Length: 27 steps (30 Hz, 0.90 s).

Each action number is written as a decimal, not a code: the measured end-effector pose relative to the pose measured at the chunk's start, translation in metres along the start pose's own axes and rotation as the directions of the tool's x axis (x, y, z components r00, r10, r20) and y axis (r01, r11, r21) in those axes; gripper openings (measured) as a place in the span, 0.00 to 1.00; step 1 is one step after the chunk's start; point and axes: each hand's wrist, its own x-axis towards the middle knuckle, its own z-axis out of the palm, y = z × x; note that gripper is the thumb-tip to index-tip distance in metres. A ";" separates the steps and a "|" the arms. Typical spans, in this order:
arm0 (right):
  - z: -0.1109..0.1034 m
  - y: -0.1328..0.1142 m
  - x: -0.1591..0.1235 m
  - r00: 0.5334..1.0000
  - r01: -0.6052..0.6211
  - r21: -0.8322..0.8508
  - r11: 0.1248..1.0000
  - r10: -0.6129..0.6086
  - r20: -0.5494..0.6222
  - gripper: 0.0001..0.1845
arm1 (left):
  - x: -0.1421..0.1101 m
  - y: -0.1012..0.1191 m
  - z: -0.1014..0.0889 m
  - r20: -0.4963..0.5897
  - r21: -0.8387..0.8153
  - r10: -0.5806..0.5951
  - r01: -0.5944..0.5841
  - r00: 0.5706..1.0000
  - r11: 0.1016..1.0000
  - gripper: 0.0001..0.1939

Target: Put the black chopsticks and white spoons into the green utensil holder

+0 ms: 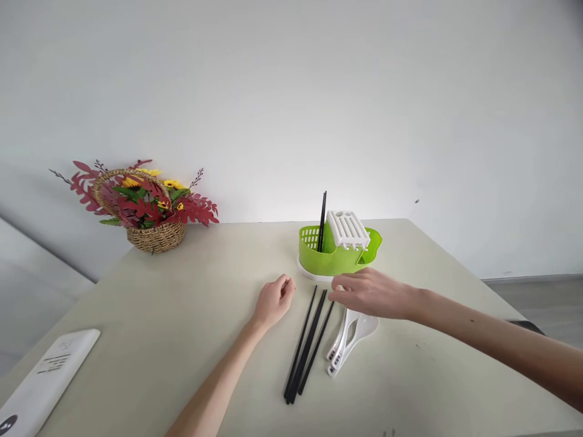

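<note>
My left hand (275, 298) rests over the table in a loose fist, with nothing visible in it, left of the chopsticks. My right hand (364, 293) hovers just in front of the rack, fingers curled and a gap between thumb and forefinger; no object shows there. Several black chopsticks (306, 355) lie side by side between my forearms, the thin end of the rightmost one close beneath my right thumb. White spoons (363, 328) lie overlapped below my right hand, which partly hides them. Two chopsticks (322, 221) stand upright in the green utensil holder (328, 262).
A slotted white piece (348, 228) with small hooks sits on the holder. At the back left stands a wicker basket (157, 237) of artificial flowers. A white flat box (50, 376) lies at the left edge of the table (228, 255). A wall rises behind.
</note>
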 end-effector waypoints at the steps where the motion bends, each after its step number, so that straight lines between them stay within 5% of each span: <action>1: 0.002 0.002 0.001 0.999 0.001 0.013 1.000 -0.001 0.037 0.14 | -0.002 0.001 0.000 0.018 0.040 0.022 -0.023 1.000 0.999 0.14; 9: 0.021 0.007 0.019 0.977 -0.058 0.107 0.993 0.034 0.212 0.10 | -0.006 -0.001 0.004 0.096 0.258 0.088 -0.111 0.991 0.960 0.11; 21: 0.028 -0.007 0.042 0.923 0.158 -0.027 0.987 -0.138 0.359 0.13 | -0.007 -0.004 0.005 0.126 0.348 0.102 -0.140 0.987 0.927 0.11; 27: 0.034 -0.007 0.046 0.927 0.221 -0.063 0.973 -0.190 0.322 0.12 | -0.007 -0.002 0.006 0.126 0.369 0.105 -0.145 0.986 0.918 0.11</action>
